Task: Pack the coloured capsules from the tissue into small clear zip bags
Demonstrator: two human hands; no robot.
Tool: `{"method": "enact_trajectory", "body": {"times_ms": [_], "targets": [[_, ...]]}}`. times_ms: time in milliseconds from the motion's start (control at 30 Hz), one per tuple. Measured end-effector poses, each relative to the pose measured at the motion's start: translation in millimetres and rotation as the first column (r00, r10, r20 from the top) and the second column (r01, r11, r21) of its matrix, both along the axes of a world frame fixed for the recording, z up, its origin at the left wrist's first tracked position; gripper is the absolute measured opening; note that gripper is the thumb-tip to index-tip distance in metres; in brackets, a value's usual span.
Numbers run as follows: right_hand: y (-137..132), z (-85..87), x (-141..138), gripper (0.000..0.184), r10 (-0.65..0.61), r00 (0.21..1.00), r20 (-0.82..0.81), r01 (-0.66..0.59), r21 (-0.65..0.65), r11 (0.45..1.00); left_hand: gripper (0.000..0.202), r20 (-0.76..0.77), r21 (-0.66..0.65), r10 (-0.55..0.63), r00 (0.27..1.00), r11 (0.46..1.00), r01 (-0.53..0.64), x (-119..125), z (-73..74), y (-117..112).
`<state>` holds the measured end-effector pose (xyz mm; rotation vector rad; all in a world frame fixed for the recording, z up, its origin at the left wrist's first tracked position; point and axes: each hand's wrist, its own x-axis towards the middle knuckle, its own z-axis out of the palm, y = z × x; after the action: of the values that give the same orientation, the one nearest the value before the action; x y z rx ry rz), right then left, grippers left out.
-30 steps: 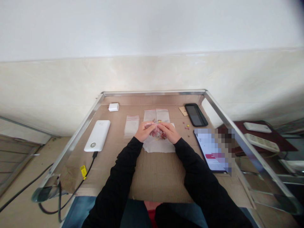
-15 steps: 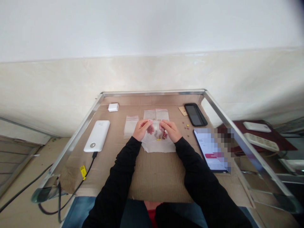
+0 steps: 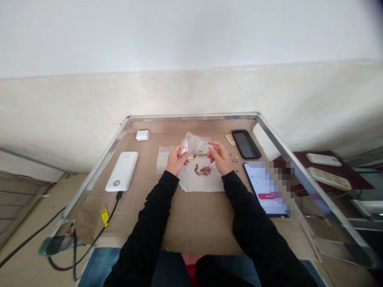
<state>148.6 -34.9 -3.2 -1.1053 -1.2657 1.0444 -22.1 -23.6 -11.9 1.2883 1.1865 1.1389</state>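
Note:
My left hand (image 3: 177, 160) pinches the left edge of a clear zip bag (image 3: 191, 142), tilted above a white tissue (image 3: 200, 184). To the bag's right is my right hand (image 3: 219, 156), its fingers apart and holding nothing. On the tissue below lie several pink tablets and brown capsules (image 3: 205, 171). A few yellow and brown pieces (image 3: 200, 153) show at the bag's lower edge; whether they are inside it or behind it I cannot tell. Left of my left hand rests a stack of zip bags (image 3: 163, 159). Other bags beyond the tissue are partly hidden.
At the left are a white power bank (image 3: 122, 170) with a black cable (image 3: 112, 213) and a white charger (image 3: 143, 135). Loose tablets (image 3: 233, 159), a black phone case (image 3: 246, 144) and a lit phone (image 3: 263, 195) lie right. A metal frame (image 3: 194, 117) edges the cardboard surface.
Both hands were on the bag low over the tissue. The bag has since risen and tilted in my left hand, my right hand has come off it, and the tablets below are uncovered.

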Motion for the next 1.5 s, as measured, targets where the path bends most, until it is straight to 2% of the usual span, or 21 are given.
{"method": "enact_trajectory", "body": {"times_ms": [100,300,433,733,833,933,1133,1333,1500], "targets": [[0,0.1,1,0.034,-0.012,1.0,0.016,0.012,-0.008,1.0,0.039,0.057,-0.04,0.103,0.993,0.994,-0.101,-3,-3.9,4],[-2,0.9,1,0.029,0.035,0.996,0.077,-0.033,-0.026,0.999,0.039,0.177,-0.167,0.147,0.973,0.979,-0.118,-3,-8.1,8],[-2,0.0,0,0.029,0.042,0.996,0.081,-0.04,-0.027,0.999,0.041,0.216,-0.204,0.18,0.96,0.97,-0.136,-1,-8.1,8],[-1,0.1,0,0.029,0.057,0.995,0.076,-0.055,-0.031,0.998,0.051,0.264,-0.167,0.095,0.96,0.985,-0.052,2,-15.5,7],[-1,0.3,0,0.029,0.065,0.995,0.077,-0.062,-0.035,0.997,0.058,0.209,-0.122,0.077,0.975,0.991,-0.052,2,-19.1,7],[-1,0.2,0,0.03,0.075,0.994,0.08,-0.072,-0.04,0.997,0.059,0.091,-0.035,0.076,0.993,0.997,-0.073,0,-20.5,8],[0,-0.9,0,0.03,0.076,0.995,0.071,-0.073,-0.046,0.996,0.038,-0.208,0.153,0.174,0.963,0.978,-0.144,-3,-16.8,6],[-1,-0.3,0,0.029,0.084,0.993,0.082,-0.08,-0.044,0.996,0.039,-0.254,0.246,0.204,0.946,0.959,-0.141,-1,-12.1,2],[-2,0.7,0,0.028,0.089,0.993,0.082,-0.085,-0.046,0.995,0.042,-0.331,0.27,0.159,0.93,0.961,-0.068,0,-12.0,1]]}}
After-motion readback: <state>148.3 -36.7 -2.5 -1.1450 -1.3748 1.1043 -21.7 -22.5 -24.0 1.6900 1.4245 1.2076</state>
